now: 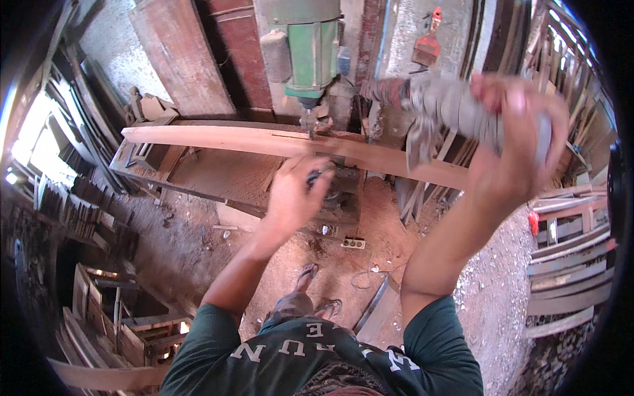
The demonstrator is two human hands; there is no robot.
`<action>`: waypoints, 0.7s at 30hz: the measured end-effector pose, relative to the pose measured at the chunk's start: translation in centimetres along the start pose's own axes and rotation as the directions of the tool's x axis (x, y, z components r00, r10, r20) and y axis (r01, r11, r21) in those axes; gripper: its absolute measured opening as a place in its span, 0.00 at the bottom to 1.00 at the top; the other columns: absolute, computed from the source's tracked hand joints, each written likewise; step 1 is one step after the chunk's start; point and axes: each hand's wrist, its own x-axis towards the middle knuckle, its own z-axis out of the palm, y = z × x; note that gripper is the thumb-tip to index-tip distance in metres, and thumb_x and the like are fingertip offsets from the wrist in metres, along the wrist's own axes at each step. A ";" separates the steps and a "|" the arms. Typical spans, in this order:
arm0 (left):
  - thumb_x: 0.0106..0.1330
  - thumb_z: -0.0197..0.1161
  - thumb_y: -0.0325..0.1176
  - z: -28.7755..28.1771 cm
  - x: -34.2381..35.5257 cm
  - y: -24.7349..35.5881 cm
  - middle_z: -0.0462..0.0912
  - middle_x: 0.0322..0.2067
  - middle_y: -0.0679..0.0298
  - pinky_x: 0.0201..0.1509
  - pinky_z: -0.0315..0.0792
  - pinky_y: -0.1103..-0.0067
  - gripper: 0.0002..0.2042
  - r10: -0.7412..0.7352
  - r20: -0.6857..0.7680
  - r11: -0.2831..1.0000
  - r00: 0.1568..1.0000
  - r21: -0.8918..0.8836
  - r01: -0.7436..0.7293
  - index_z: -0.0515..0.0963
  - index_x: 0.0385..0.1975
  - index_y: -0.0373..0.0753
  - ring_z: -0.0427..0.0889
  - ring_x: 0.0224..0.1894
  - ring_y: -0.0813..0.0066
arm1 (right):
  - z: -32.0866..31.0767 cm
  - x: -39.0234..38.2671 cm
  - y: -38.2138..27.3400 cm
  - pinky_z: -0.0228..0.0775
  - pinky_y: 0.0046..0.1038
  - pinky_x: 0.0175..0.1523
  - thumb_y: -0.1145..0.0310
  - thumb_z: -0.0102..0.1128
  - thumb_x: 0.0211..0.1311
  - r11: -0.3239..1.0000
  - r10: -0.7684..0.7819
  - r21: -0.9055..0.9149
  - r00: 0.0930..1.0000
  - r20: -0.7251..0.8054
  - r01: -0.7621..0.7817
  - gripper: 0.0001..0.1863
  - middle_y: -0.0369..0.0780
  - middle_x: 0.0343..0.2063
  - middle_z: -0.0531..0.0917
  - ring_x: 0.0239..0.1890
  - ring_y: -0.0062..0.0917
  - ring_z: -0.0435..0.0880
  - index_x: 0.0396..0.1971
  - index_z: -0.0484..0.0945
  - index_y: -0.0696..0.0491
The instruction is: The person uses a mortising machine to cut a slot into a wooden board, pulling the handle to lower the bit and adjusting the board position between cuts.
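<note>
My right hand (518, 138) is wrapped around the end of a thick lever (449, 109) bound in grey cloth, with a loose strip hanging from it. The lever is raised at the right and reaches toward a green drilling machine (312, 53). The machine's bit (308, 122) points down at a long, slightly curved wooden plank (218, 137). A dark narrow slot (287, 135) shows in the plank near the bit. My left hand (297, 191) is closed at the plank's near side, below the bit. Something small and dark (313, 177) shows at its fingers; its kind is unclear.
The plank lies across a sawdust-covered worktable (218, 175). A red-handled brush (428, 46) hangs on the far wall. A power socket block (353, 243) is near the table's front. Curved wooden pieces (571, 277) are stacked at right, wooden frames (119, 317) at lower left.
</note>
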 end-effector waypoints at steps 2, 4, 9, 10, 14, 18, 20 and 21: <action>0.65 0.66 0.26 -0.8 3.2 6.2 0.84 0.36 0.54 0.43 0.76 0.72 0.09 0.189 -0.136 0.950 0.972 -0.224 -0.216 0.81 0.43 0.33 0.84 0.40 0.61 | -0.8 -2.5 -1.2 0.80 0.41 0.48 0.77 0.66 0.61 0.998 -0.043 -0.054 0.999 0.030 0.044 0.11 0.47 0.27 0.81 0.30 0.34 0.82 0.37 0.70 0.56; 0.66 0.65 0.25 -1.2 6.5 11.3 0.83 0.34 0.55 0.40 0.74 0.74 0.06 0.294 -0.220 0.867 0.930 -0.350 -0.356 0.81 0.40 0.32 0.83 0.38 0.64 | -0.3 -5.3 -2.4 0.80 0.43 0.47 0.70 0.66 0.63 0.977 -0.058 -0.206 0.998 -0.004 0.056 0.12 0.47 0.26 0.81 0.30 0.35 0.81 0.37 0.69 0.54; 0.72 0.58 0.37 3.7 10.7 16.6 0.84 0.34 0.52 0.42 0.75 0.66 0.11 0.573 0.051 0.681 0.818 -0.584 -0.442 0.82 0.42 0.37 0.84 0.34 0.55 | -1.3 -13.3 -6.1 0.71 0.41 0.47 0.51 0.52 0.71 0.982 0.185 -0.047 0.983 0.009 -0.184 0.19 0.46 0.27 0.77 0.35 0.35 0.75 0.37 0.70 0.55; 0.72 0.56 0.40 4.6 8.9 15.3 0.84 0.33 0.51 0.42 0.75 0.62 0.13 0.651 0.284 0.738 0.704 -0.456 -0.498 0.82 0.42 0.38 0.83 0.35 0.50 | -1.9 -15.5 -6.7 0.70 0.40 0.45 0.49 0.51 0.72 0.978 0.208 0.003 0.978 0.028 -0.208 0.20 0.46 0.26 0.78 0.34 0.35 0.75 0.36 0.71 0.54; 0.72 0.55 0.45 6.6 3.1 12.6 0.83 0.32 0.47 0.41 0.71 0.55 0.15 0.581 0.481 0.801 0.657 -0.482 -0.355 0.81 0.40 0.39 0.80 0.36 0.42 | -6.0 -23.3 -9.5 0.71 0.38 0.47 0.52 0.54 0.71 0.833 0.546 0.015 0.825 0.148 -0.554 0.19 0.46 0.21 0.81 0.31 0.35 0.76 0.28 0.73 0.53; 0.73 0.55 0.48 7.7 1.9 12.1 0.82 0.32 0.47 0.43 0.70 0.55 0.18 0.521 0.328 0.782 0.788 -0.554 -0.286 0.81 0.40 0.38 0.80 0.37 0.42 | -7.2 -22.0 -11.2 0.75 0.36 0.49 0.69 0.64 0.64 0.669 0.743 -0.115 0.664 0.089 -0.734 0.08 0.46 0.35 0.85 0.38 0.33 0.82 0.33 0.74 0.55; 0.75 0.53 0.49 7.5 2.1 12.5 0.83 0.34 0.48 0.46 0.70 0.55 0.20 0.507 0.359 0.810 0.784 -0.510 -0.290 0.80 0.41 0.36 0.80 0.39 0.41 | -5.7 -20.0 -12.0 0.74 0.34 0.53 0.74 0.66 0.61 0.474 0.859 -0.105 0.486 -0.160 -0.874 0.14 0.45 0.44 0.83 0.44 0.31 0.82 0.44 0.73 0.56; 0.75 0.53 0.49 7.7 2.2 12.2 0.84 0.35 0.49 0.46 0.70 0.55 0.20 0.531 0.364 0.801 0.765 -0.510 -0.314 0.80 0.41 0.36 0.80 0.39 0.41 | -4.9 -19.0 -11.6 0.73 0.33 0.55 0.75 0.66 0.61 0.426 0.889 -0.101 0.437 -0.134 -0.899 0.18 0.44 0.46 0.82 0.47 0.30 0.81 0.48 0.71 0.57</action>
